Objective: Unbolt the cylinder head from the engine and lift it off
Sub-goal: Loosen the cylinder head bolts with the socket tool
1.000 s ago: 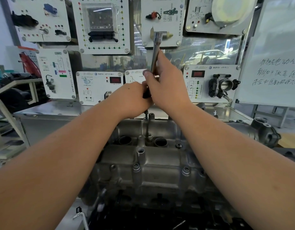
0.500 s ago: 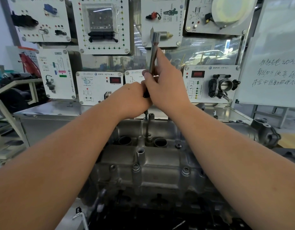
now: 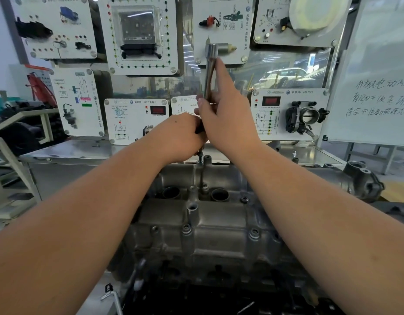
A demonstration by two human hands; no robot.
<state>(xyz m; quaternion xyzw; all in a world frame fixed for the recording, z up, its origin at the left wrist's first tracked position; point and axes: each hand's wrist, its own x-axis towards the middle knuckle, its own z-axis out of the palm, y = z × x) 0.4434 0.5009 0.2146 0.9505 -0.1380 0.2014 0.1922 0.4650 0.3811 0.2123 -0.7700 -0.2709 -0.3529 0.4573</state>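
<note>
Head view: the cylinder head [image 3: 208, 226] sits on the engine below both arms, two open bores [image 3: 171, 192] in its top. Both hands grip an upright wrench [image 3: 209, 71], left hand [image 3: 180, 137] low, right hand [image 3: 228, 119] above, touching.

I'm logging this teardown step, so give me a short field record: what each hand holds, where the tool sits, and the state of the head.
left hand: curled round the lower part of the tool
right hand: holds the metal tool handle, which stands near upright
tool shaft: runs down into a recess in the cylinder head
cylinder head: on the engine, not lifted
visible bolts: several seated along the near side
</note>
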